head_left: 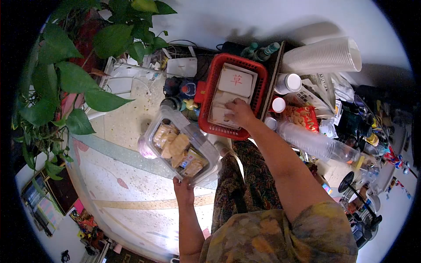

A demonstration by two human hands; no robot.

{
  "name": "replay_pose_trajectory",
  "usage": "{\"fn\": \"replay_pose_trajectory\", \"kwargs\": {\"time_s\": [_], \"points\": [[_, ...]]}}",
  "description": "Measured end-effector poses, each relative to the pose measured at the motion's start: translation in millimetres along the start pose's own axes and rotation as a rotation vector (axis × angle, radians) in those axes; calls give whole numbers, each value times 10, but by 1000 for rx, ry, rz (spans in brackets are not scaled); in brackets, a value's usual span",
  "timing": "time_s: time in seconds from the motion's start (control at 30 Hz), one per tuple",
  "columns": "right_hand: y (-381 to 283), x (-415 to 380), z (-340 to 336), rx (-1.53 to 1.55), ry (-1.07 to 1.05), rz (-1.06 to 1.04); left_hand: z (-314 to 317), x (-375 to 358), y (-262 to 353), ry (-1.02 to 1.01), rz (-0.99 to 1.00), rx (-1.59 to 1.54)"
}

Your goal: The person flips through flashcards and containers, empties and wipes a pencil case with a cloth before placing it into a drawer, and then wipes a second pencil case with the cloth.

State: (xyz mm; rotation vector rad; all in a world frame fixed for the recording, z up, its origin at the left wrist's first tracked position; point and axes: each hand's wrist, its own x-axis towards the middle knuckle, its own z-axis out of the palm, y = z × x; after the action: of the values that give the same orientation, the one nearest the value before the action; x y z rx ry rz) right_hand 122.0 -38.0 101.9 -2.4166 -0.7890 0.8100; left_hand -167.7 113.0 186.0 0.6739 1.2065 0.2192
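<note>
Your left hand (184,191) is closed around the lower edge of the clear plastic box (204,151), its fingers bent on the rim. This box is rectangular with rounded corners, smooth and shiny, and it is tilted in the air above the floor (131,184). Inside it lie packets (179,148) of pale yellow-brown colour, in thin, glossy and wrinkled wrapping; one near the lower end has a printed label.

Your right hand (240,113) is inside the red basket (202,118), with the fingers partly bent and a little apart, over the whitish flat pieces (218,115). If the fingers pinch one of them, I cannot tell. The basket is of hard plastic, deep, with small holes in its wall. In its farther part there is a white, flat block (235,82) with rounded corners, and a red character is printed on it.

The basket stands just beside the wooden edge (272,79) of a shelf. Past this edge you have a white round jar (287,83), a crinkled red snack bag (302,117) and a long stack of thin, transparent cups (307,139). A ribbed white stack of cups (322,55) lies on its side, farther away, near the wall.
</note>
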Motion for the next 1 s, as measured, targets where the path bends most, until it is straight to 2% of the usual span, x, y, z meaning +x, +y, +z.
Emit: {"fn": "replay_pose_trajectory", "kwargs": {"time_s": [0.07,0.2,0.27,0.3,0.37,0.5,0.57,0.7,0.77,0.8,0.9,1.0], "points": [[61,109,154,-35,146,110,10,-20,17,5,3,-18],[43,-27,6,-188,247,137,-37,-13,1,-9,2,12],[82,-15,52,17,324,280,-53,-5,-3,-21,19,20],[84,8,53,18,321,279,-53,-9,3,-27,19,15],[95,71,33,54,209,444,-71,-8,2,-33,19,13],[153,128,55,100,61,450,-61,1,-3,9,-4,17],[203,160,85,17,-12,320,-53,5,2,18,-10,12],[267,165,150,-14,46,246,-58,14,7,11,-10,24],[266,180,150,171,-19,402,-51,19,11,14,-10,30],[248,189,115,171,-19,402,-49,21,12,13,-9,32],[168,180,-23,81,-104,337,-36,20,20,13,-2,37],[158,130,-81,8,-12,342,-14,11,52,12,1,41]]}}
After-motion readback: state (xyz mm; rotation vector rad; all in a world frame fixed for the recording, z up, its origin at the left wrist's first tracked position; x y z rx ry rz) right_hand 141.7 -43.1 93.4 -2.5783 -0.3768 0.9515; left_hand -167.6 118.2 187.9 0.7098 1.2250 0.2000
